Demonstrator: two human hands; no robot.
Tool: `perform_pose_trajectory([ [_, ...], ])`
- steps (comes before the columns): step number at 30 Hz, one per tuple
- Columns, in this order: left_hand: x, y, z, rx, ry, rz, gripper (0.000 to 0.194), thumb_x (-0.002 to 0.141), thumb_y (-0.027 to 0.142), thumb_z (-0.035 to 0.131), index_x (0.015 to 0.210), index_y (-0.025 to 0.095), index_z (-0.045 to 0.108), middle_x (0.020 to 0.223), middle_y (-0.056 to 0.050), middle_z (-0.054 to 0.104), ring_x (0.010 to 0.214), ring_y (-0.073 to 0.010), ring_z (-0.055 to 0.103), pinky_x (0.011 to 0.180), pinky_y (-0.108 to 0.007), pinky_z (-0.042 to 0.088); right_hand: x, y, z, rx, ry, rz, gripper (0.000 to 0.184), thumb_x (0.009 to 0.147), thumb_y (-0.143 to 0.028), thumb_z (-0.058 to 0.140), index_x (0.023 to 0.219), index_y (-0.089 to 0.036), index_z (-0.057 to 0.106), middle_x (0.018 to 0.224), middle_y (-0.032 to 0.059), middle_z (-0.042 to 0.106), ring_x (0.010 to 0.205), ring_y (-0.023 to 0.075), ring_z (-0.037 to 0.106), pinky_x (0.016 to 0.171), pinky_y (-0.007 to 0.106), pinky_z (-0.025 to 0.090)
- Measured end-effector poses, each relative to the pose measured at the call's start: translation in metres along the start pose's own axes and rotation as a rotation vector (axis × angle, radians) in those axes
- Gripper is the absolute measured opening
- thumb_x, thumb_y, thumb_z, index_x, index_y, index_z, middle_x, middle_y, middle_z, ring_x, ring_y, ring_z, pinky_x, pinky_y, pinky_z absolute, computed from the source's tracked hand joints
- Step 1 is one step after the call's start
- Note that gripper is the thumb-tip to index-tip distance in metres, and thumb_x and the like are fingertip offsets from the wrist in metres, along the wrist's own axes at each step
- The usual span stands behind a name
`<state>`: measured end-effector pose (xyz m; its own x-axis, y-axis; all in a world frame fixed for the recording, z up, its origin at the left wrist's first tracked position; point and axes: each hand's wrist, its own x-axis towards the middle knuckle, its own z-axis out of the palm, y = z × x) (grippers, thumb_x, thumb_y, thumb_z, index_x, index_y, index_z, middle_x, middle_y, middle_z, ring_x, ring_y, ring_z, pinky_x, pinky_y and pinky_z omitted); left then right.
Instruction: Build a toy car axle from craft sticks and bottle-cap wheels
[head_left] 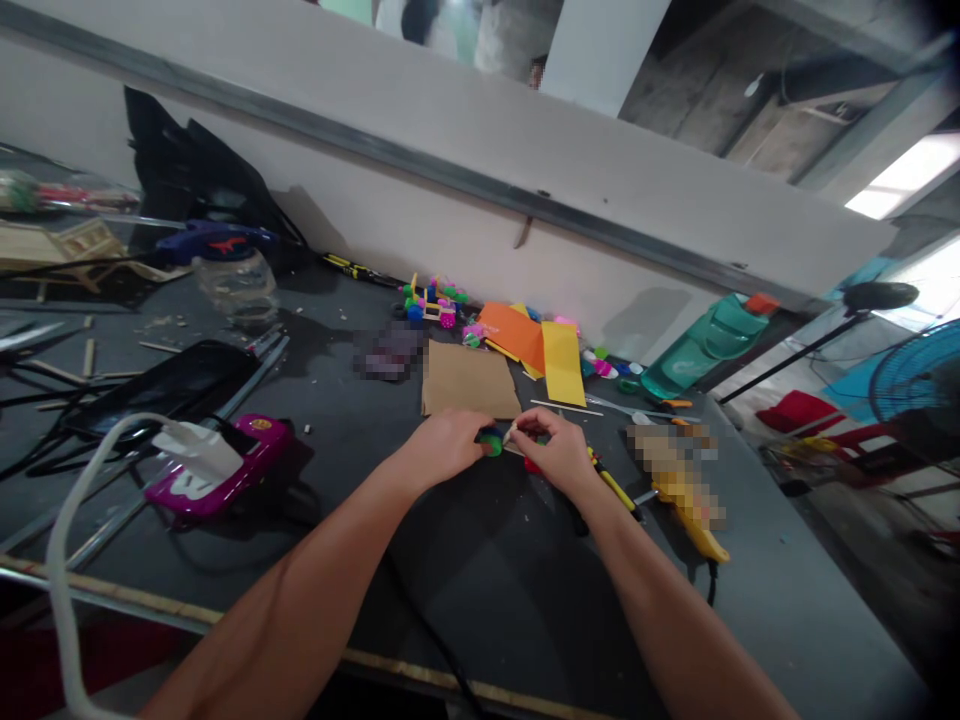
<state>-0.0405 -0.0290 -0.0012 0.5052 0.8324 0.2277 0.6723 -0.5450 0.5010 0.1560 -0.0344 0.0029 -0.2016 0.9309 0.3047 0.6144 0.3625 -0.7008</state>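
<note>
Green-and-blue plastic wheel (490,441) is clamped between the fingers (477,436) of the left hand (441,447), held just above the dark counter (480,590). The right hand (553,452) has its fingertips (527,424) pinched together on a pale wooden stick (511,433), whose tip lies just beside the wheel. A red piece (532,466) shows beneath the right hand. A yellow-handled screwdriver (615,487) lies to the right of the hands. A brown cardboard sheet (469,380) lies directly ahead, with orange paper (510,335) and yellow paper (562,362) beyond it. A small wheeled craft model (435,302) stands farther back. A blue glue gun (217,241) rests at far left.
</note>
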Motion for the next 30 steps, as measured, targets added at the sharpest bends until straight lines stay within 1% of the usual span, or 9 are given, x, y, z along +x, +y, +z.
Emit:
perform_pose_trajectory([
  [6, 0.0, 0.0, 0.0, 0.019, -0.004, -0.004, 0.033, 0.08, 0.03, 0.058, 0.111, 0.021, 0.063, 0.107, -0.008, 0.069, 0.096, -0.0264, 0.063, 0.078, -0.034, 0.046, 0.0, 0.001, -0.001, 0.02, 0.017, 0.026, 0.01, 0.075, -0.029, 0.058, 0.078, -0.02, 0.062, 0.071, 0.001, 0.066, 0.066, 0.0156, 0.062, 0.064, 0.027, 0.048],
  [12, 0.0, 0.0, 0.0, 0.015, -0.01, 0.002, 0.033, 0.079, 0.027, 0.058, 0.111, 0.02, 0.063, 0.107, -0.008, 0.069, 0.097, -0.026, 0.062, 0.079, -0.033, 0.046, 0.001, 0.004, -0.001, 0.041, 0.038, 0.061, 0.012, 0.075, -0.03, 0.059, 0.078, -0.019, 0.062, 0.072, 0.0022, 0.067, 0.068, 0.017, 0.062, 0.064, 0.028, 0.048],
  [21, -0.002, 0.003, -0.003, 0.066, -0.022, -0.005, 0.026, 0.08, 0.028, 0.058, 0.104, 0.02, 0.064, 0.1, -0.008, 0.069, 0.091, -0.0257, 0.063, 0.072, -0.031, 0.046, 0.005, 0.007, -0.006, 0.183, 0.123, 0.113, 0.014, 0.073, -0.032, 0.062, 0.075, -0.019, 0.061, 0.072, 0.0017, 0.065, 0.069, 0.0168, 0.062, 0.068, 0.029, 0.048],
  [23, -0.002, 0.003, -0.003, 0.069, -0.029, -0.009, 0.027, 0.08, 0.029, 0.058, 0.104, 0.02, 0.064, 0.1, -0.009, 0.069, 0.091, -0.0257, 0.063, 0.072, -0.031, 0.046, 0.006, 0.006, -0.008, 0.256, 0.169, 0.156, 0.016, 0.072, -0.034, 0.063, 0.076, -0.019, 0.061, 0.07, 0.0009, 0.064, 0.065, 0.0156, 0.06, 0.064, 0.028, 0.047],
  [25, -0.001, 0.003, -0.004, 0.067, -0.038, -0.016, 0.029, 0.08, 0.031, 0.057, 0.106, 0.019, 0.064, 0.1, -0.009, 0.069, 0.09, -0.0254, 0.064, 0.072, -0.031, 0.046, 0.006, 0.006, -0.009, 0.38, 0.238, 0.193, 0.018, 0.071, -0.035, 0.065, 0.077, -0.019, 0.061, 0.068, -0.0005, 0.062, 0.06, 0.0132, 0.056, 0.06, 0.026, 0.046],
  [28, -0.001, 0.002, -0.004, 0.064, -0.044, -0.019, 0.033, 0.081, 0.034, 0.057, 0.109, 0.019, 0.063, 0.103, -0.01, 0.069, 0.093, -0.0258, 0.063, 0.075, -0.032, 0.046, 0.008, 0.004, -0.013, 0.634, 0.342, 0.206, 0.017, 0.071, -0.036, 0.066, 0.076, -0.02, 0.06, 0.068, -0.0015, 0.061, 0.057, 0.0109, 0.052, 0.057, 0.025, 0.044],
  [30, -0.001, 0.001, -0.004, 0.056, -0.039, -0.023, 0.036, 0.08, 0.035, 0.058, 0.112, 0.019, 0.062, 0.107, -0.01, 0.068, 0.097, -0.0267, 0.062, 0.079, -0.033, 0.046, 0.009, 0.001, -0.019, 0.809, 0.384, 0.21, 0.017, 0.072, -0.036, 0.065, 0.075, -0.021, 0.057, 0.07, -0.0013, 0.061, 0.056, 0.0105, 0.051, 0.057, 0.025, 0.044],
])
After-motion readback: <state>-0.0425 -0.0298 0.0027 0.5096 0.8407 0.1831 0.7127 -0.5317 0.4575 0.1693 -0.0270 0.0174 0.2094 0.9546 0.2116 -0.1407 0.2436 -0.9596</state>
